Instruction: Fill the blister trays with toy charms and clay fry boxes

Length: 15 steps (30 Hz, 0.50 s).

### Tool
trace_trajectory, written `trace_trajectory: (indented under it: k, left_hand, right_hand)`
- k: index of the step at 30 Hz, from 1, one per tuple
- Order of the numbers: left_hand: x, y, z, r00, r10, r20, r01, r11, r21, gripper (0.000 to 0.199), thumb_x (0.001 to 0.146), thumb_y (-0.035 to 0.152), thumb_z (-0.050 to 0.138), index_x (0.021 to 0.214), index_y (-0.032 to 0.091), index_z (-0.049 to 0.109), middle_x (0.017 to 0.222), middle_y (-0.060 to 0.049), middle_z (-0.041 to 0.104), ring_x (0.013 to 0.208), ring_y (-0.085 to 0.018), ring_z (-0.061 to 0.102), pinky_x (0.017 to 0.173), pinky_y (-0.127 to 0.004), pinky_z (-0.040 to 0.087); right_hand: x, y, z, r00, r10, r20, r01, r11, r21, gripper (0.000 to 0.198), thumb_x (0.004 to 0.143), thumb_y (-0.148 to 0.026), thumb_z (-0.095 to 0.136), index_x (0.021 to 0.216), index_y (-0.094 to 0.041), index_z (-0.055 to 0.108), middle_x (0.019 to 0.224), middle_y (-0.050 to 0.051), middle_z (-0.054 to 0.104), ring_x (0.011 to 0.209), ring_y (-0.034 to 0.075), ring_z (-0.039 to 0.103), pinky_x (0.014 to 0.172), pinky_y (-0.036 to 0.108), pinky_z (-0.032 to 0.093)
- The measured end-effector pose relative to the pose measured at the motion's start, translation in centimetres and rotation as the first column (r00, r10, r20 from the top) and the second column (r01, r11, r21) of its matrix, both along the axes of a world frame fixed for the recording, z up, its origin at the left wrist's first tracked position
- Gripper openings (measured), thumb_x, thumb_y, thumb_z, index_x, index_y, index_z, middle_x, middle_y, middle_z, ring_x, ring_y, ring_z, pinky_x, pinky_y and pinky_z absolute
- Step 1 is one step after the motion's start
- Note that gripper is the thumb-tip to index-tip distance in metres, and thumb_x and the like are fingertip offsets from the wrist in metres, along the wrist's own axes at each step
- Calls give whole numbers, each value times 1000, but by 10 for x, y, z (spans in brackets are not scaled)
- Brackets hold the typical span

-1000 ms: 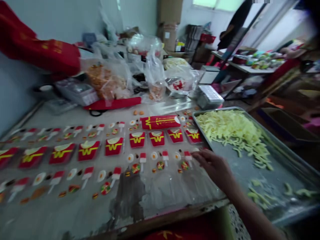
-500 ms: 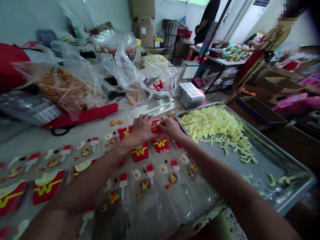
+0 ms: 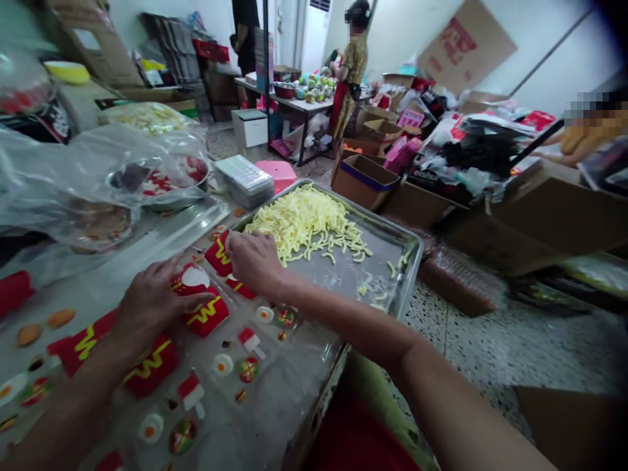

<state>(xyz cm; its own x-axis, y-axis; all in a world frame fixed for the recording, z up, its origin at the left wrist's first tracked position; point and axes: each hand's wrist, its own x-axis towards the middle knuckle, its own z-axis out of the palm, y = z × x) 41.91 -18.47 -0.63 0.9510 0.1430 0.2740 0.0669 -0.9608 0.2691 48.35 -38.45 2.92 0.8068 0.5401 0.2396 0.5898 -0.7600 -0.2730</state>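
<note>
My left hand [image 3: 154,297] rests over the flat red fry boxes with yellow zigzags; its thumb lies apart from the fingers, across a fry box [image 3: 206,314] with a white scooped mouth. My right hand [image 3: 258,261] has its fingers curled at the edge of another red fry box [image 3: 219,254], beside the metal tray. What its fingertips pinch is partly hidden. Pale yellow toy fries [image 3: 304,219] are heaped in the metal tray [image 3: 377,245]. In front of the hands lie clear plastic sheets with small fried eggs [image 3: 223,365], red-and-white popsicles [image 3: 190,391] and round pizza-like pieces [image 3: 248,369].
A bowl [image 3: 164,186] under clear plastic and a stack of clear cases [image 3: 244,180] stand behind the tray. Cardboard boxes [image 3: 367,180] crowd the floor to the right. One person [image 3: 350,65] stands at a far table; others are partly visible.
The view has swung right, bringing more of the floor and boxes into sight. My right hand has shifted to a fry box nearer the tray. My left hand stays over the boxes.
</note>
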Motion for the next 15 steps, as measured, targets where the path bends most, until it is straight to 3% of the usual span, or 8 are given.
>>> trace_trajectory:
  k: [2, 5, 7, 9, 12, 15]
  left_hand:
    - [0, -30, 10, 994, -81, 69, 81, 997, 9, 84, 74, 55, 74, 146, 26, 42, 137, -9, 61, 125, -32, 57, 107, -45, 47]
    - [0, -87, 23, 971, -223, 87, 229, 971, -67, 79, 80, 34, 67, 149, 17, 33, 145, -17, 54, 132, -33, 55, 111, -45, 45]
    - [0, -122, 26, 978, -208, 26, 209, 971, -118, 80, 76, 29, 68, 147, 11, 35, 142, -22, 56, 129, -36, 58, 106, -47, 49]
    - [3, -145, 24, 981, -188, -46, 179, 971, -156, 86, 72, 35, 74, 146, 12, 37, 139, -21, 58, 124, -39, 61, 101, -49, 52]
    - [10, -165, 20, 968, -234, -90, 210, 952, -221, 89, 71, 43, 78, 146, 17, 38, 138, -17, 61, 119, -36, 65, 98, -47, 54]
    - [21, -184, 22, 967, -250, -54, 227, 936, -268, 86, 71, 44, 80, 143, 18, 41, 135, -16, 63, 118, -34, 65, 99, -46, 54]
  right_hand:
    - [-18, -17, 9, 996, 34, 79, -34, 999, -7, 17, 94, -23, 53, 107, -18, 63, 106, 9, 72, 101, 27, 57, 85, 39, 40]
    - [-39, -45, 15, 985, 138, 103, -141, 990, 25, 16, 94, -19, 54, 106, -18, 65, 106, 8, 71, 99, 25, 57, 85, 38, 40]
    - [-40, -79, 13, 974, 219, 66, -223, 973, 67, 15, 97, -21, 55, 98, -19, 69, 101, 6, 72, 94, 22, 58, 84, 35, 40]
    - [-30, -132, 7, 975, 222, -23, -216, 964, 155, 19, 99, -27, 58, 94, -20, 74, 96, 5, 73, 88, 18, 61, 80, 30, 42]
    - [1, -229, -7, 981, -101, -166, 142, 955, 260, 17, 97, -28, 63, 98, -20, 78, 97, 4, 77, 81, 15, 65, 73, 26, 42]
    - [34, -303, -23, 895, -420, -147, 439, 888, 134, 18, 94, -32, 67, 98, -20, 81, 88, 5, 78, 79, 18, 68, 70, 27, 41]
